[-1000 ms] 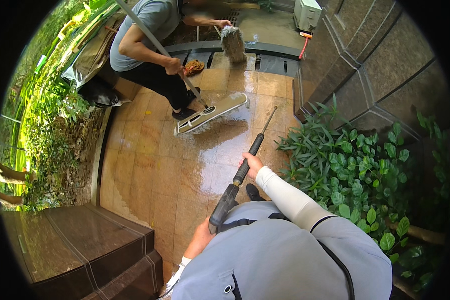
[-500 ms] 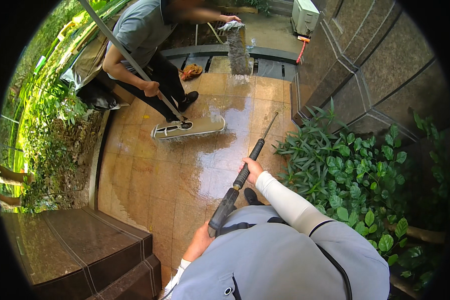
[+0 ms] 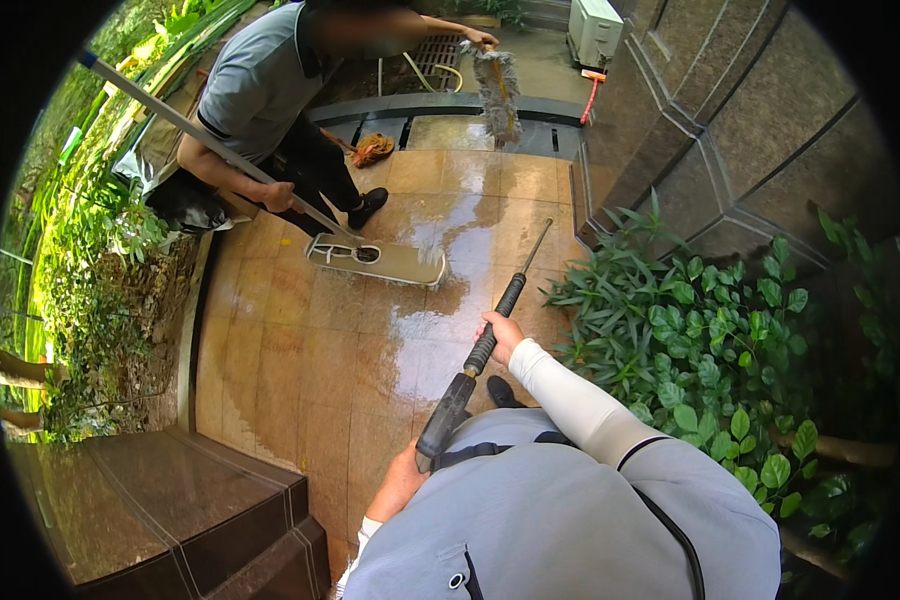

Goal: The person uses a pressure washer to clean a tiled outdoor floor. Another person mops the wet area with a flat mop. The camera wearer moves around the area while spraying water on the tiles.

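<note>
Spray wand (image 3: 490, 335) runs from bottom centre toward mid-frame: right hand (image 3: 502, 332) wrapped round its barrel, left hand (image 3: 402, 482) closed on the trigger end. Keep the tip low (co-worker's flat mop (image 3: 378, 260) works just ahead).

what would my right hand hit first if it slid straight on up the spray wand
The right hand would run up the spray wand to its thin tip, then likely meet the wet tile floor; depth is unclear.
</note>
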A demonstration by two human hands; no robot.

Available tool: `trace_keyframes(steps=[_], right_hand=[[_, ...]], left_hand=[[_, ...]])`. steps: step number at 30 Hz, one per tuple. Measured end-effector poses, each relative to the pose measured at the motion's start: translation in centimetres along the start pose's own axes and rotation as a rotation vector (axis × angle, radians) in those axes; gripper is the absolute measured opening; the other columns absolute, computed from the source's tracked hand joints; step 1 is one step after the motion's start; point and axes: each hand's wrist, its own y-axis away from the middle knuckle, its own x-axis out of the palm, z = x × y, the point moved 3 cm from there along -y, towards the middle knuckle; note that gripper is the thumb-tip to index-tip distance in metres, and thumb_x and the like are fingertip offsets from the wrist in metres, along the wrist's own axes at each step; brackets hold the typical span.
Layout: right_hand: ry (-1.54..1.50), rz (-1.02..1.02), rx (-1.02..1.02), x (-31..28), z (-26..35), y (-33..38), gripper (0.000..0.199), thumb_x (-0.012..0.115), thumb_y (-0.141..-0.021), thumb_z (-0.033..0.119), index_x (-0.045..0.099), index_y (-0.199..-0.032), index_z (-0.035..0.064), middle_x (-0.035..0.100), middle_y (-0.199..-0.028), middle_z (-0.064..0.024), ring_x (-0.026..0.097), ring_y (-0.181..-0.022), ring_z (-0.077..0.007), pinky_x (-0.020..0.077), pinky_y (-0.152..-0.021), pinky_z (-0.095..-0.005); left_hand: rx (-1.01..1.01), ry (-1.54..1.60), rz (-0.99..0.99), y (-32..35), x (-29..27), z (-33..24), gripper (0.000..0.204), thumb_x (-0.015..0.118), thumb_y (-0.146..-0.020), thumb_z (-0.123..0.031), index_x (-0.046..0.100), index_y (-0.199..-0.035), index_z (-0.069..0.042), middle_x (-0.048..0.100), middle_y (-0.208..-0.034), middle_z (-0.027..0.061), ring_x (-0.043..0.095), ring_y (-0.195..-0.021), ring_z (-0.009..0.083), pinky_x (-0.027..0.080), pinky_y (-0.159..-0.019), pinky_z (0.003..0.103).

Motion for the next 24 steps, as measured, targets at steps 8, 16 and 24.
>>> trace_keyframes(steps=[8,16,24], right_hand=[[-0.015,-0.03,0.007,-0.4,-0.2,0.2,0.015,0.052,-0.079,0.008,0.04,-0.086,0.0017,0.041,-0.067,-0.0084,0.048,-0.055,-0.0206,0.0479,-0.051,-0.0387],[0.031,0.012,0.026,0.2,-0.6,0.0,0.015,0.053,-0.079,0.008,0.04,-0.085,0.0027,0.042,-0.067,-0.0075,0.048,-0.056,-0.0205,0.0474,-0.051,-0.0388],[0.05,0.017,0.02,0.5,-0.7,-0.1,0.015,0.052,-0.079,0.009,0.04,-0.085,0.0031,0.042,-0.066,-0.0076,0.047,-0.056,-0.021,0.0474,-0.051,-0.0399]], left_hand=[[0.037,0.034,-0.003,0.2,0.0,-0.4,0.046,0.067,-0.067,-0.011,0.05,-0.108,-0.002,0.06,-0.091,0.0201,0.059,-0.088,0.0286,0.045,-0.075,0.034],[-0.007,0.059,-0.013,0.7,0.0,-1.0,0.046,0.068,-0.067,-0.012,0.05,-0.108,-0.001,0.06,-0.091,0.0198,0.059,-0.09,0.0279,0.044,-0.076,0.034],[0.043,0.047,-0.042,0.6,0.3,0.2,0.046,0.066,-0.066,-0.008,0.05,-0.109,-0.002,0.06,-0.092,0.0208,0.059,-0.091,0.0309,0.045,-0.077,0.035]])
